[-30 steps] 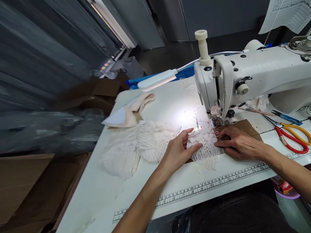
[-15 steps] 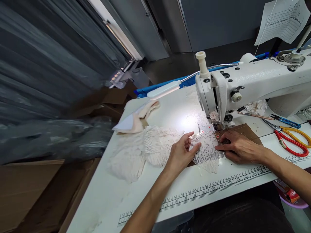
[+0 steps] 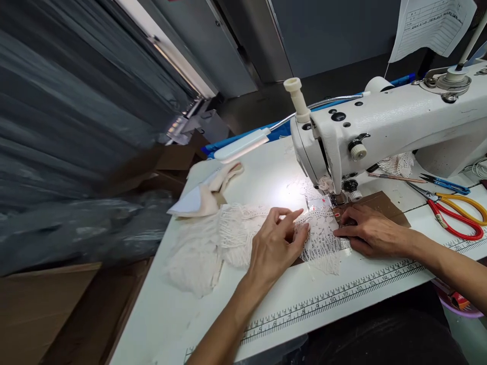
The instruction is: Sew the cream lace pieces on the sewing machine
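Observation:
A strip of white fringed lace trim (image 3: pixel 321 233) lies flat at the sewing machine's presser foot (image 3: pixel 337 198). My left hand (image 3: pixel 276 241) rests on the trim to the left of the foot, with its index finger raised and apart from the thumb, which touches the lace. At the trim's right edge is my right hand (image 3: pixel 367 230), thumb tip against the lace, bent fingers on a brown board (image 3: pixel 380 205). A gap shows between its thumb and forefinger. More fringed lace (image 3: pixel 232 235) is bunched left of my left hand.
The white sewing machine (image 3: pixel 399 116) spans the right side. Scissors (image 3: pixel 456 213) with red and yellow handles and blue snips (image 3: pixel 445 184) lie right. A lit lamp (image 3: pixel 243 144), cream cloth (image 3: pixel 205 197) and a printed ruler (image 3: pixel 323 306) are on the table. Cardboard boxes (image 3: pixel 45 309) stand left.
My left hand has shifted slightly left over the lace, and its index finger is lifted from it. My right hand stays near the foot. The whole view has moved a little.

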### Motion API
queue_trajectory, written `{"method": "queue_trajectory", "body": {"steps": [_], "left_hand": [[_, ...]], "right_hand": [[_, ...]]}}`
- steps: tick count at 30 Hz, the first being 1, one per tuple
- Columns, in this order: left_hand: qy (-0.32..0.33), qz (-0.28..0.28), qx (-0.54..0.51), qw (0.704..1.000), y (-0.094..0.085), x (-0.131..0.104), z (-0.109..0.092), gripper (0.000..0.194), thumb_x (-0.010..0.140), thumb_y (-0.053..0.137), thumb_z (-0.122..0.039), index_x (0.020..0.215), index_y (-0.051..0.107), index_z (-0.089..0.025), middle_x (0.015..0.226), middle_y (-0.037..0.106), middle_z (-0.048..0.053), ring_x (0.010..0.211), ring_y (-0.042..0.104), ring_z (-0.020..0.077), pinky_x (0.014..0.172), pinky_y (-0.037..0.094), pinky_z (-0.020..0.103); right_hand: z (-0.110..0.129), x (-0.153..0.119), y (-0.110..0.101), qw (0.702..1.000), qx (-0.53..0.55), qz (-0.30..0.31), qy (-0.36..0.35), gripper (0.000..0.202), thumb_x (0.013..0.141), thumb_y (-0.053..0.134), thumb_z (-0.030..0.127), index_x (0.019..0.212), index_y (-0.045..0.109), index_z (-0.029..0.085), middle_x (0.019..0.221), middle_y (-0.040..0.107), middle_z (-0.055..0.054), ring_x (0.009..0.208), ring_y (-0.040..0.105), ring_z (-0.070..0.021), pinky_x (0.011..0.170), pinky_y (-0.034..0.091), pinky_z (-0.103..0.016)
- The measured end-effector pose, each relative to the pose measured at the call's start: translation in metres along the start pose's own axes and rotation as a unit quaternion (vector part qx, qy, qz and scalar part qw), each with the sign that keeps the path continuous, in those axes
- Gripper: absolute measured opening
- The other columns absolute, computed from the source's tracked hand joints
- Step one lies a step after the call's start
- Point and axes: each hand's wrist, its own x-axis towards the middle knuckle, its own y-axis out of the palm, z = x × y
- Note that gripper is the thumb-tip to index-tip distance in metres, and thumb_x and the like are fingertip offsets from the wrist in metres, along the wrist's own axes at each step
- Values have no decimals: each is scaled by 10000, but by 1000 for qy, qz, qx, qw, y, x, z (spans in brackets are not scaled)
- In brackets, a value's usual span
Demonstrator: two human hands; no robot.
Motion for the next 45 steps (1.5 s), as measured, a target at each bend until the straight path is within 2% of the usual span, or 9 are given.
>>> {"method": "queue_trajectory", "body": {"steps": [3,5,7,11,16,19,25,31,45], "left_hand": [[194,62,19,979,0,12,-3,267,963,495,-321,1059,697,-175,1027,682,116,837,650,203,657,551,325],[271,124,4,955,4,22,-5,273,983,469,-308,1107,667,-165,1088,689,133,978,659,238,811,576,408],[293,161,0,942,9,30,-5,304,996,445,-324,1173,628,-158,1181,669,149,1079,644,257,905,558,451],[308,190,37,931,16,36,-3,358,1012,387,-335,1206,604,-127,1253,637,172,1101,629,271,933,542,460],[354,129,97,921,20,26,2,394,1028,376,-338,1266,558,-82,1288,614,194,1055,613,271,906,544,455],[364,97,128,917,22,20,3,403,1031,383,-341,1286,531,-66,1324,594,205,1049,596,276,876,539,445],[346,96,195,913,23,12,-5,452,1044,336,-355,1339,496,-53,1398,553,207,1087,571,299,864,476,431],[326,109,244,907,28,25,-10,499,1055,262,-341,1297,550,-13,1382,566,230,1065,586,308,884,416,450],[261,112,139,949,33,26,-3,507,1044,267,-370,1365,525,-74,1451,521,197,1195,535,329,968,364,524]], "right_hand": [[0,0,1,1000,-2,-5,-3,322,904,534,170,1163,721,213,1061,598,-124,1020,545,-254,908,487,-438],[-1,-1,2,1000,-4,-12,-9,326,901,529,161,1159,720,217,1050,596,-123,1013,540,-255,901,487,-442],[-1,-1,3,1000,-4,-19,-17,338,899,524,152,1168,714,224,1049,591,-120,1021,535,-256,902,486,-442],[-3,-2,4,999,-2,-23,-24,357,894,525,140,1195,700,220,1060,586,-120,1035,535,-257,919,483,-443],[-3,-3,4,999,-9,-27,-28,347,911,510,152,1200,690,221,1063,582,-117,1016,539,-248,906,493,-435],[-3,-3,4,999,-17,-28,-31,333,915,499,151,1182,690,207,1070,585,-118,1025,544,-248,901,499,-429],[-2,-3,6,998,-44,-36,-42,307,928,487,154,1163,681,185,1078,592,-122,1025,546,-242,890,511,-415],[-8,3,6,993,-88,-60,-48,292,918,492,137,1146,673,168,1044,585,-129,992,534,-251,875,519,-428],[-12,5,7,996,-66,-56,-24,314,933,451,138,1164,658,188,1041,577,-117,972,538,-239,880,545,-436]]}}
